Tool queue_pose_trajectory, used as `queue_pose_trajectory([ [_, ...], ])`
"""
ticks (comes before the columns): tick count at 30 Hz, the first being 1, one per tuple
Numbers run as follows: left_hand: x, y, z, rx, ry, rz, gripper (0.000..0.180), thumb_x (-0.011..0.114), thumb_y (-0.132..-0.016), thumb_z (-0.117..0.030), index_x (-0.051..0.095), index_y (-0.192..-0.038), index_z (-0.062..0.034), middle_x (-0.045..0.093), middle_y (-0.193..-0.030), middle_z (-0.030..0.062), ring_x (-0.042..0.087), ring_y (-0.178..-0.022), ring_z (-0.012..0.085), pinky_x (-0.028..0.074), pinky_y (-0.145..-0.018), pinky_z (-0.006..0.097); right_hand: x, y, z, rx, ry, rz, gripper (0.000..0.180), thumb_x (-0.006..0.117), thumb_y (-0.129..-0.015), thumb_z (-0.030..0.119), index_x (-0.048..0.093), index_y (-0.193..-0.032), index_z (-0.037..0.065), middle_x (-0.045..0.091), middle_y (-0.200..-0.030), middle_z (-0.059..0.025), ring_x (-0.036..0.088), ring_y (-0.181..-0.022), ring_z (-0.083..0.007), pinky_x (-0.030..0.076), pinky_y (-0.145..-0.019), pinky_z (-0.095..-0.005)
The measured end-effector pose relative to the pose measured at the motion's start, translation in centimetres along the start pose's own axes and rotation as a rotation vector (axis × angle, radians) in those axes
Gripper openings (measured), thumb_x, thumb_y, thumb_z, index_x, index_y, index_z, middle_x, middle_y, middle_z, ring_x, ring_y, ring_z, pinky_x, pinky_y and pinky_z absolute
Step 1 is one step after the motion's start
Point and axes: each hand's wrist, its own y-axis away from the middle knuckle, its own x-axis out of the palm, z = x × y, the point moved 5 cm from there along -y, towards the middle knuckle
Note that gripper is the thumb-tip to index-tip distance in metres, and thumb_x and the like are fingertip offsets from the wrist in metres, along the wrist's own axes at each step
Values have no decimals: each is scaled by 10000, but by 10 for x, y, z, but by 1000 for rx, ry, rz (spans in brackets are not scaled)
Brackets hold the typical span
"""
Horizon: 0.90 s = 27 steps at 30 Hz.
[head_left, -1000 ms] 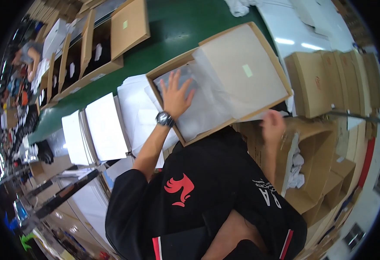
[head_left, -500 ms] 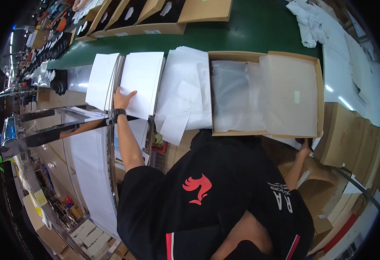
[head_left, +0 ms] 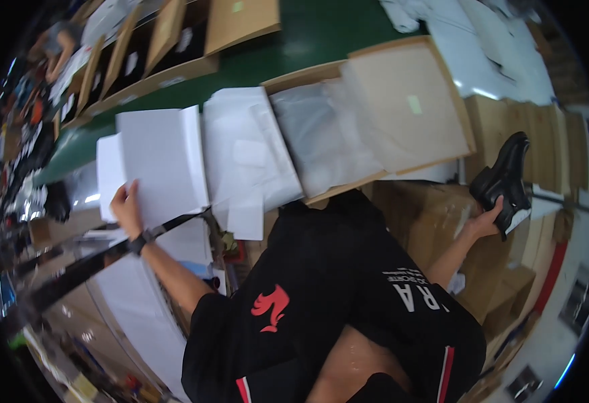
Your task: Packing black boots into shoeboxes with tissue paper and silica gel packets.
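Observation:
At the lower left edge of a white paper sheet (head_left: 163,158), my left hand (head_left: 128,209) pinches the paper, and the sheet lies askew over the stack beneath. More white paper (head_left: 108,168) of that stack shows to its left. Off to the right, my right hand (head_left: 488,220) grips a black leather boot (head_left: 502,176) and holds it up beside the table, tilted, its shaft end low near my fingers. Between the hands an open cardboard shoebox (head_left: 471,138) lies on the table, lined with translucent tissue paper (head_left: 328,134).
Loose white sheets (head_left: 237,144) lie between the stack and the shoebox. Across the green table (head_left: 338,33) stand several open boxes (head_left: 173,70) with black contents. Brown cartons (head_left: 509,117) line the right side. A metal rail (head_left: 82,275) runs below my left hand.
My right hand has come out from beside the shoebox, raising the boot into full view. My left hand has shifted the top paper askew. The whole view has turned.

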Motion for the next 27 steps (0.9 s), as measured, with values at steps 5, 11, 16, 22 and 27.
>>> queue_pose_trajectory([
  [5,56,71,-137,-124,620,158,203,690,-967,-264,613,-1005,-80,508,-679,-83,397,-563,21,284,-483,207,25,18,50,434,-1016,199,899,812,-750,321,390,-1487,26,392,-1538,-210,456,-1328,-423,368,-1094,-563],
  [11,264,186,-210,-176,607,390,308,725,-937,-267,552,-1027,-28,417,-631,-76,362,-543,24,273,-458,236,87,-24,43,495,-1222,700,1048,757,-752,302,163,-1583,68,195,-1608,-275,232,-1459,-494,304,-1142,-574],
  [16,318,234,-216,-214,548,353,220,680,-960,-187,544,-950,-15,584,-657,-9,430,-556,34,326,-492,240,133,-28,44,643,-1062,998,1104,774,-725,322,134,-1588,68,183,-1599,-308,241,-1462,-495,371,-1096,-555],
  [22,328,229,-240,13,223,271,263,692,-931,-208,574,-980,22,626,-692,140,572,-587,236,459,-579,387,168,-5,40,774,-993,1226,1091,783,-700,391,217,-1553,16,310,-1523,-331,398,-1368,-470,465,-1027,-470],
  [27,343,228,-250,-85,213,383,275,682,-928,-223,590,-1002,25,669,-826,208,647,-735,320,491,-663,413,182,43,40,985,-1089,1384,1049,766,-694,381,263,-1529,-7,404,-1451,-290,473,-1297,-448,488,-988,-483],
])
